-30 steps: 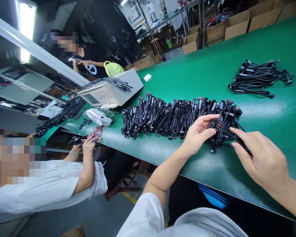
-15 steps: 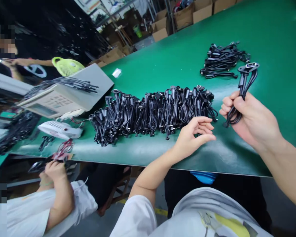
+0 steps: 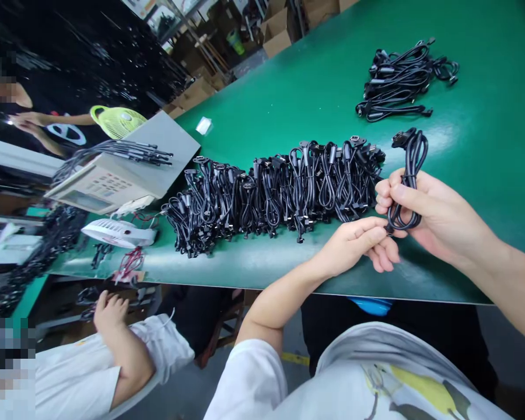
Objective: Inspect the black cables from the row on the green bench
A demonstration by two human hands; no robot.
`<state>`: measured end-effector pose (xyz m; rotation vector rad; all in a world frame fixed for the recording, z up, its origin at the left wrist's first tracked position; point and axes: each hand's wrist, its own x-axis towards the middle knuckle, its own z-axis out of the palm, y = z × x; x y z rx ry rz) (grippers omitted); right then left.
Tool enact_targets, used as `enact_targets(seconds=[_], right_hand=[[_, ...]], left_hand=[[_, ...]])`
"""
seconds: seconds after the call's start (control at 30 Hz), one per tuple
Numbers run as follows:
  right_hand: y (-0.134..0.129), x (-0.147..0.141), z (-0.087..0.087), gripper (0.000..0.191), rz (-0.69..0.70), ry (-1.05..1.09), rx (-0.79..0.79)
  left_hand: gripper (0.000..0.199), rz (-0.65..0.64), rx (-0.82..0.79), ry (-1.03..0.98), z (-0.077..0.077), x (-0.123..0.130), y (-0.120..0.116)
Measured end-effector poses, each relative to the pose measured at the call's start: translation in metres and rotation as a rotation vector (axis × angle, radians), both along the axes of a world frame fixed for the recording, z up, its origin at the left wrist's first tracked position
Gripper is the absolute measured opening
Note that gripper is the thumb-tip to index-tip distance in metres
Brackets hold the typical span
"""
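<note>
My right hand (image 3: 433, 213) grips a folded black cable (image 3: 409, 169) upright, its connector end sticking out above my fingers and its loop hanging below my palm. My left hand (image 3: 359, 245) reaches in from the left, and its fingertips touch the cable's lower loop. Both hands hover over the green table (image 3: 289, 99) at the right end of a long row of bundled black cables (image 3: 271, 192).
A smaller pile of black cables (image 3: 398, 81) lies farther back on the right. A beige tester box (image 3: 118, 169) with cables on top and a white fan (image 3: 118, 232) stand at the left. A person in white (image 3: 114, 350) sits at my left; another sits beyond.
My right hand has lifted one cable out of the row's right end and now holds it upright. My left hand let go of the row and came across to the cable's lower loop.
</note>
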<state>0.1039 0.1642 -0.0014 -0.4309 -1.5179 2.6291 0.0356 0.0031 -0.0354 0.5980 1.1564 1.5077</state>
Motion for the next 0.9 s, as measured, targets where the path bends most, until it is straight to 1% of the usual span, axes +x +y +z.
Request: enact_targets(seconds=[0.13, 0.2, 0.23, 0.27, 0.33, 0.37, 0.4, 0.43, 0.47, 0.53, 0.6, 0.63, 0.67, 0.7, 0.77, 0.8, 0.83, 0.87, 0.9], right_hand=[[-0.001, 0.000, 0.000, 0.049, -0.001, -0.008, -0.036], [0.003, -0.001, -0.001, 0.044, 0.003, -0.002, -0.049], [0.006, -0.001, -0.001, 0.040, 0.002, 0.007, -0.056], [0.011, -0.002, 0.000, 0.034, -0.006, 0.020, -0.061], [0.022, -0.002, 0.004, 0.021, -0.064, 0.067, -0.038], [0.028, -0.001, 0.007, 0.018, -0.131, 0.099, 0.002], [0.034, 0.000, 0.010, 0.016, -0.212, 0.142, 0.056], [0.038, 0.001, 0.013, 0.017, -0.290, 0.191, 0.117], [0.042, 0.002, 0.016, 0.017, -0.351, 0.235, 0.175], [0.048, 0.005, 0.020, 0.014, -0.396, 0.292, 0.262], [0.051, 0.006, 0.022, 0.007, -0.371, 0.276, 0.326], [0.053, 0.006, 0.023, 0.003, -0.373, 0.251, 0.356], [0.056, 0.006, 0.022, 0.002, -0.399, 0.231, 0.377], [0.058, 0.006, 0.022, 0.005, -0.442, 0.217, 0.385], [0.062, 0.004, 0.018, 0.009, -0.526, 0.187, 0.366], [0.063, 0.002, 0.014, 0.008, -0.544, 0.170, 0.349], [0.062, 0.001, 0.009, 0.008, -0.517, 0.146, 0.337], [0.058, -0.001, 0.003, 0.012, -0.447, 0.121, 0.339], [0.053, -0.002, -0.003, 0.020, -0.338, 0.093, 0.361]], left_hand=[[0.059, 0.000, -0.018, 0.004, -0.004, 0.000, 0.000], [0.059, -0.008, -0.024, 0.038, -0.005, 0.001, 0.000], [0.058, 0.010, -0.023, 0.086, -0.005, 0.002, 0.000], [0.055, 0.050, -0.017, 0.175, -0.005, 0.004, 0.000], [0.046, 0.171, -0.002, 0.475, -0.008, 0.007, 0.001], [0.043, 0.227, 0.002, 0.655, -0.011, 0.009, 0.002], [0.044, 0.256, -0.002, 0.822, -0.014, 0.011, 0.004], [0.048, 0.255, -0.022, 0.956, -0.019, 0.013, 0.005], [0.050, 0.231, -0.058, 1.047, -0.024, 0.014, 0.007], [0.048, 0.159, -0.146, 1.134, -0.033, 0.016, 0.009], [0.038, 0.104, -0.196, 1.130, -0.036, 0.017, 0.009], [0.034, 0.104, -0.195, 1.075, -0.034, 0.017, 0.008], [0.032, 0.119, -0.177, 0.973, -0.031, 0.018, 0.008], [0.033, 0.160, -0.148, 0.835, -0.026, 0.018, 0.007], [0.035, 0.295, -0.067, 0.540, -0.015, 0.020, 0.005], [0.036, 0.373, -0.018, 0.426, -0.010, 0.022, 0.005], [0.038, 0.454, 0.028, 0.354, -0.007, 0.023, 0.005], [0.041, 0.535, 0.068, 0.323, -0.005, 0.023, 0.005], [0.042, 0.605, 0.096, 0.319, -0.003, 0.022, 0.005]])
